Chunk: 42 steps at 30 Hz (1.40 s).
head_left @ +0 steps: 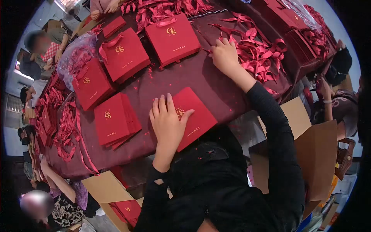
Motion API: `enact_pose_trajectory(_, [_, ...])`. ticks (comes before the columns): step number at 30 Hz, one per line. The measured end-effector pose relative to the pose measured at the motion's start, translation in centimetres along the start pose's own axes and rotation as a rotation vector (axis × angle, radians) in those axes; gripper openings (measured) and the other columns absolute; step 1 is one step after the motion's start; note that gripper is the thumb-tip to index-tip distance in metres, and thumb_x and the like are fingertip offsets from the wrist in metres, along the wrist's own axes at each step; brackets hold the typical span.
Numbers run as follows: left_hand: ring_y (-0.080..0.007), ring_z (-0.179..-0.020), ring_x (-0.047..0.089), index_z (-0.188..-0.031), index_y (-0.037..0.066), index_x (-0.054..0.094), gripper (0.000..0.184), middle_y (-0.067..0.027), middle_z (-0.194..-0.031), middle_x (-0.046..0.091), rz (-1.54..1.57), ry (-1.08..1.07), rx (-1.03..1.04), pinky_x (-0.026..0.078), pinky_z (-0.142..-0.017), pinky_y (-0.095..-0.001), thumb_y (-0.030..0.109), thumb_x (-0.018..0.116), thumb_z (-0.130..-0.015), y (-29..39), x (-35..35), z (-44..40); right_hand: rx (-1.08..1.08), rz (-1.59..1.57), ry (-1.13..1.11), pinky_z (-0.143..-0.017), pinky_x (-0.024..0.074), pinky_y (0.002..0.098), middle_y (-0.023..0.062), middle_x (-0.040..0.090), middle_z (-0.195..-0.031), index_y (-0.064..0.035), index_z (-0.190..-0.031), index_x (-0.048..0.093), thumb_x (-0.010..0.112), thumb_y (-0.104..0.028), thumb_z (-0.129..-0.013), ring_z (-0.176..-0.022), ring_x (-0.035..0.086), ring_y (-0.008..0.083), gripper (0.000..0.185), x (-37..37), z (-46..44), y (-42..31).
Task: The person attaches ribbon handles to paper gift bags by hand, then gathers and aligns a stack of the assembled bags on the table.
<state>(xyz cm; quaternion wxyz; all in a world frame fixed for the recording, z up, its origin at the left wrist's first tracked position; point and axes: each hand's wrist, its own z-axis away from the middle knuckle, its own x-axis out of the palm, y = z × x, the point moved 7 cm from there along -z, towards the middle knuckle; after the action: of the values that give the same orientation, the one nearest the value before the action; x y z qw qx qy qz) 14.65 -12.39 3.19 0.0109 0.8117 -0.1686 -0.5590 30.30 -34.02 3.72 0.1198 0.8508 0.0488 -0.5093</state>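
One red bag (201,116) lies flat at the near edge of the dark-red table (181,77), beneath your left hand (167,121), palm down, fingers spread and clasping nothing. Your right hand (225,57) curls beside the loose ribbons (262,58), farther right (whether it pinches one, you cannot tell). Stacked bags (126,56) sit left and far.
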Motion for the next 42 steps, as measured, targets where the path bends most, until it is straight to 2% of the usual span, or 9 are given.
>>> enact_pose_trajectory(4, [-0.0383,-0.123,0.045,-0.126,-0.002,0.053,0.073,-0.0224,-0.131,0.051,0.051,-0.012,-0.032,0.036,-0.103,-0.0485,0.047,0.074,-0.077,-0.4,0.9,0.3,-0.016,0.008,0.072,-0.078,0.0433,0.041,0.0057,0.062,-0.09,-0.0081,-0.083,0.069,0.07,-0.017,-0.075,-0.095,0.056,0.0259,0.012,-0.2,0.1,-0.4])
enact_pose_trajectory(8, [-0.0356,-0.108,0.05,-0.116,-0.001,0.056,0.069,-0.0181,-0.114,0.055,0.068,0.066,-0.074,0.04,-0.09,-0.0483,0.052,0.072,-0.075,-0.4,-0.2,0.2,0.035,-0.419,0.239,-0.07,0.0452,0.0377,0.0066,0.063,-0.077,-0.0052,-0.086,0.063,0.064,-0.013,-0.083,-0.076,0.062,0.0243,0.008,-4.5,0.4,-0.5])
enact_pose_trajectory(11, [-0.0334,-0.1,0.051,-0.111,0.001,0.057,0.063,-0.0152,-0.106,0.056,0.014,0.109,-0.118,0.04,-0.083,-0.0451,0.049,0.074,-0.074,-0.6,-0.9,0.1,0.183,-1.775,-0.203,-0.061,0.0447,0.0253,0.0023,0.061,-0.078,-0.0012,-0.1,0.059,0.054,-0.011,-0.096,-0.065,0.054,0.0087,0.011,-3.5,2.1,-3.6])
enact_pose_trajectory(13, [-0.0322,-0.096,0.052,-0.107,0.002,0.057,0.06,-0.0137,-0.102,0.057,-0.033,0.142,-0.125,0.04,-0.08,-0.0432,0.047,0.076,-0.073,-0.6,-1.3,0.0,0.311,-1.643,-0.464,-0.067,0.0469,0.027,0.0024,0.063,-0.083,0.0019,-0.103,0.061,0.055,-0.011,-0.096,-0.07,0.056,0.0099,0.016,-3.8,4.2,-6.0])
enact_pose_trajectory(16, [-0.0332,-0.086,0.058,-0.097,0.002,0.056,0.046,-0.0117,-0.089,0.062,0.122,0.126,-0.196,0.042,-0.077,-0.0439,0.035,0.079,-0.075,-1.8,-1.1,-0.2,0.118,-1.493,-0.313,-0.067,0.0453,0.0295,0.0071,0.063,-0.08,0.002,-0.106,0.063,0.057,-0.014,-0.095,-0.073,0.056,0.0113,0.02,-4.2,6.0,-8.9])
enact_pose_trajectory(20, [-0.0317,-0.083,0.063,-0.097,-0.001,0.057,0.033,-0.0155,-0.087,0.065,0.433,0.025,-0.41,0.047,-0.074,-0.0407,0.023,0.075,-0.082,-4.2,0.1,0.7,0.01,-1.267,-0.094,-0.061,0.0468,0.0457,0.0211,0.062,-0.076,0.0013,-0.098,0.053,0.055,-0.019,-0.096,-0.072,0.06,0.0447,0.021,-6.8,7.5,-10.5])
enact_pose_trajectory(25, [-0.0112,-0.085,0.065,-0.105,-0.006,0.061,0.015,-0.0111,-0.092,0.07,1.09,0.119,-0.496,0.05,-0.076,-0.0226,0.001,0.06,-0.093,-4.7,0.6,1.8,-0.087,-1.067,-0.152,-0.065,0.0478,0.0419,0.0182,0.059,-0.079,0.0006,-0.098,0.049,0.056,-0.011,-0.094,-0.074,0.062,0.0367,0.014,-7.6,9.0,-12.0])
enact_pose_trajectory(31, [-0.0081,-0.087,0.063,-0.115,-0.007,0.06,0.024,-0.0081,-0.098,0.069,1.438,-0.047,-0.658,0.05,-0.077,-0.0202,0.0,0.061,-0.092,-4.3,1.9,2.3,-0.213,-0.968,0.091,-0.057,0.0464,0.0457,0.0156,0.058,-0.072,-0.0027,-0.086,0.049,0.061,-0.014,-0.089,-0.067,0.06,0.0365,0.017,-7.7,9.7,-12.8])
enact_pose_trajectory(42, [-0.0133,-0.096,0.064,-0.116,-0.008,0.061,0.026,-0.0112,-0.105,0.069,1.172,0.046,-0.424,0.05,-0.086,-0.0249,-0.002,0.06,-0.092,-2.5,0.2,2.1,-0.184,-0.828,0.078,-0.056,0.0486,0.0417,0.0133,0.059,-0.075,-0.0027,-0.085,0.055,0.063,-0.012,-0.088,-0.068,0.061,0.032,0.013,-8.8,9.8,-13.4])
